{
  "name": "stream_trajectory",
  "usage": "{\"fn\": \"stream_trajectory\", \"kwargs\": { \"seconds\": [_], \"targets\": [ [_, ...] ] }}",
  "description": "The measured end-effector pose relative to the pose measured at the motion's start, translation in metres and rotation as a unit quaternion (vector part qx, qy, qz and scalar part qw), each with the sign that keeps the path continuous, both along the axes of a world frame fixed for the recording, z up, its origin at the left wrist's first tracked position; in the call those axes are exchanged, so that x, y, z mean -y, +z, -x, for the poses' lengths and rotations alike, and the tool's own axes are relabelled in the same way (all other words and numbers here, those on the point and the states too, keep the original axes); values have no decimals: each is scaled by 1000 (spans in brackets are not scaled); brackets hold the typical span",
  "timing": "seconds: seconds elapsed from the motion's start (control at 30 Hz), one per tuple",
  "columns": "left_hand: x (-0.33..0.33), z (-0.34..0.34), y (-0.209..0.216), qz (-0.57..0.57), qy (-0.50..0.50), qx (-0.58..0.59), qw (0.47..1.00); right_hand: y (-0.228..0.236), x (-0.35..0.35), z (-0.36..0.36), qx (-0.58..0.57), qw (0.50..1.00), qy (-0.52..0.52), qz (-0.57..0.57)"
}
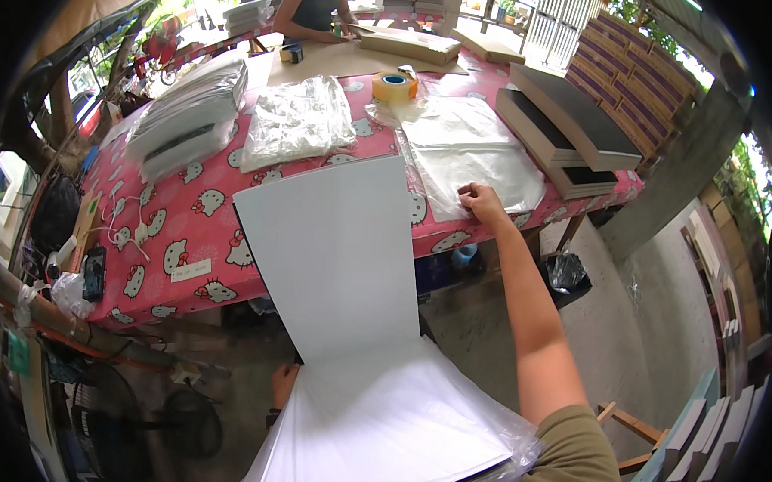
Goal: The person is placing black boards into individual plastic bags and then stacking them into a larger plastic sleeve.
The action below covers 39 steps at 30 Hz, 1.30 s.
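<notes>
A bent stack of large white sheets point(351, 257) leans from the table edge toward my body, with clear plastic film around its near end. At the stack's left edge is my left hand point(284, 385), closed on it, its fingers partly hidden behind the sheets. My right hand point(484, 206) reaches over the table with fingers pinched at the near edge of a flat pile of clear plastic bags point(472, 146). A roll of tape point(394, 87) sits just beyond those bags. To their left lies a crumpled heap of clear plastic point(298, 121).
A pink patterned cloth covers the table point(205, 250). Thick dark-topped stacks point(572, 120) stand at its right, and a plastic-wrapped stack point(189, 112) at its left. Across the table, a person point(314, 14) handles cardboard. A bin point(565, 279) and a fan point(107, 418) stand below.
</notes>
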<state>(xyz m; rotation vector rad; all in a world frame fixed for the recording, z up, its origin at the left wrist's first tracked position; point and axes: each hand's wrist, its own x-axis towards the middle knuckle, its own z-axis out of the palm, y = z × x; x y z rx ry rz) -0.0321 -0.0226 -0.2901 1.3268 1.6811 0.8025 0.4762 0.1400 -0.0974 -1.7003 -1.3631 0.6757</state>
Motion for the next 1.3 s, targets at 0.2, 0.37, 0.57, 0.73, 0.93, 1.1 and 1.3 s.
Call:
{"fn": "stream_trajectory", "kwargs": {
  "seconds": [0.2, 0.37, 0.57, 0.73, 0.93, 1.1, 1.3],
  "targets": [
    [-6, -10, 1, -52, 4, -36, 998, -15, -2, -104, -20, 929, -310, -201],
    [-14, 0, 120, -206, 67, 15, 976, 89, 67, 17, -52, 959, -50, -273],
    [-14, -83, 321, -365, -343, 83, 861, 122, 154, 196, -59, 803, 591, 48],
    [-23, -120, 316, -58, -255, 219, 940, 125, 141, 212, -337, 864, 373, 21],
    [-26, -117, 285, -130, -116, 293, 940, 86, 145, 244, -440, 855, 268, -57],
    [-26, -120, 283, -106, -81, 352, 926, 77, 147, 238, -374, 896, 239, -14],
    [-28, -110, 268, -42, -90, 495, 863, 93, 154, 244, -201, 957, 208, -8]
  ]
}}
